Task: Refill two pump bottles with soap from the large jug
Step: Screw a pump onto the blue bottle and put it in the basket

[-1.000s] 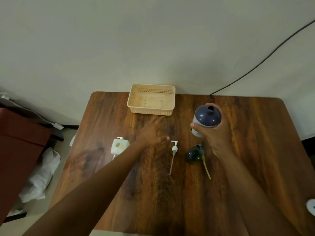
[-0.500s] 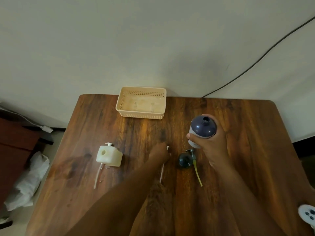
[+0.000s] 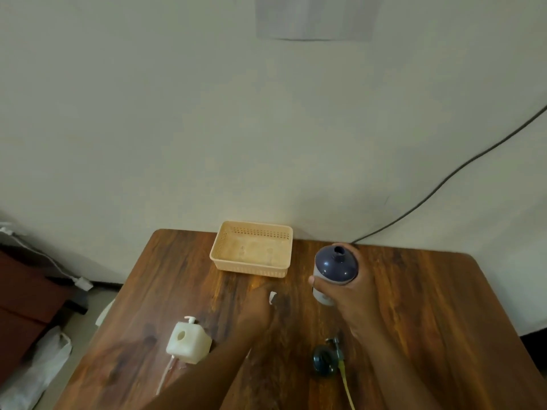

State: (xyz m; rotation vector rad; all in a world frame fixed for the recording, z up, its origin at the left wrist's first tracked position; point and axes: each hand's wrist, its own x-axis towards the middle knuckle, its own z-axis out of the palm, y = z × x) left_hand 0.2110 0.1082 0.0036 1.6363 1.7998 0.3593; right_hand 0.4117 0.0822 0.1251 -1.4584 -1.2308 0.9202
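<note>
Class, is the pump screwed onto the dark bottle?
No: the dark bottle, held by the right hand, shows an open neck.

Right hand (image 3: 352, 297) around dark bottle (image 3: 336, 266), left hand (image 3: 260, 309) gripping white pump (image 3: 272, 298).

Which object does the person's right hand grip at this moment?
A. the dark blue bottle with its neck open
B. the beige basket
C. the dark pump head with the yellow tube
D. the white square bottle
A: the right hand wraps around the dark blue bottle, whose neck is open.
</note>
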